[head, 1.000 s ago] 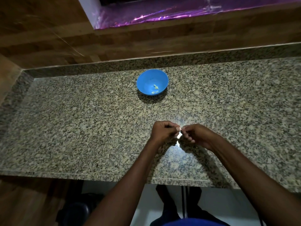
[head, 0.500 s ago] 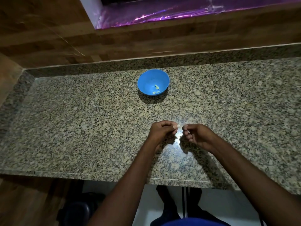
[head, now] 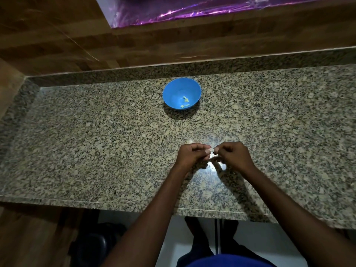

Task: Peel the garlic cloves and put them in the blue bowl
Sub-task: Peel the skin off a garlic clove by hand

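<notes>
Head view: granite counter (head: 96, 147) was seen running the full frame width, with a wood-panelled wall behind it at 12 o'clock. Blue bowl (head: 182, 93) was set upright on the counter at roughly 12 o'clock from the hands, well apart from them; a few pale peeled pieces (head: 185, 102) were lying inside it, toward its near wall. Both hands were held together just above the counter near its front edge, slightly right of frame centre. Garlic clove (head: 211, 150) was pinched between the two, only a small pale part showing. Left hand (head: 190, 156) grip: fingers curled, thumb and fingertips pressed on the clove from 9 o'clock. Right hand (head: 234, 156) grip: fingers curled, tips pinching the same clove from 3 o'clock. Whether skin was attached could not be told. A glare patch was noted on the counter just beneath the hands.
</notes>
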Motion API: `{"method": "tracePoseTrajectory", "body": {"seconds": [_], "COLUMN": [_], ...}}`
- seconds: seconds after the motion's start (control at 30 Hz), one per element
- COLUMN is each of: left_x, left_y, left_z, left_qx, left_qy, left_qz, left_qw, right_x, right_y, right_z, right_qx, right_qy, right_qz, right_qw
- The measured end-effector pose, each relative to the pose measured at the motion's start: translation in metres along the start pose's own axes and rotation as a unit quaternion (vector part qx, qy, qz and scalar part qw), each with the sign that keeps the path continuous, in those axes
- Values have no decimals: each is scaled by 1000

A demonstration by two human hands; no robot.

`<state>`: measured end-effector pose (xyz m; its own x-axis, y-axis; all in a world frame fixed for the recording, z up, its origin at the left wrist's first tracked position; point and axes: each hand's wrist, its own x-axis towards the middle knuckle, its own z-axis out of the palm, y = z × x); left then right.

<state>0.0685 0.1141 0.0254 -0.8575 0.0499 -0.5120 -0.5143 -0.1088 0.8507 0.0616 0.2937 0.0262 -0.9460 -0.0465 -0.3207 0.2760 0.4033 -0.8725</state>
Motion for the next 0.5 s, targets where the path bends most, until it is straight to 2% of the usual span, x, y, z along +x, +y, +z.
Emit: {"method": "tracePoseTrajectory", "body": {"seconds": [0.27,0.5], "left_x": [3,2], "left_y": [0,2], "left_z": [3,3], "left_qx": [-5,-18], "left_qy": [18,30], "left_qz": [-5,-53], "left_qw": [1000,998], "right_x": [1,6], "right_y": [-3,-1], "right_z": [3,-3], "right_qx": [180,117], "right_qy": [-49,-32], "right_qz": [90,43], "right_qw": [978,992]}}
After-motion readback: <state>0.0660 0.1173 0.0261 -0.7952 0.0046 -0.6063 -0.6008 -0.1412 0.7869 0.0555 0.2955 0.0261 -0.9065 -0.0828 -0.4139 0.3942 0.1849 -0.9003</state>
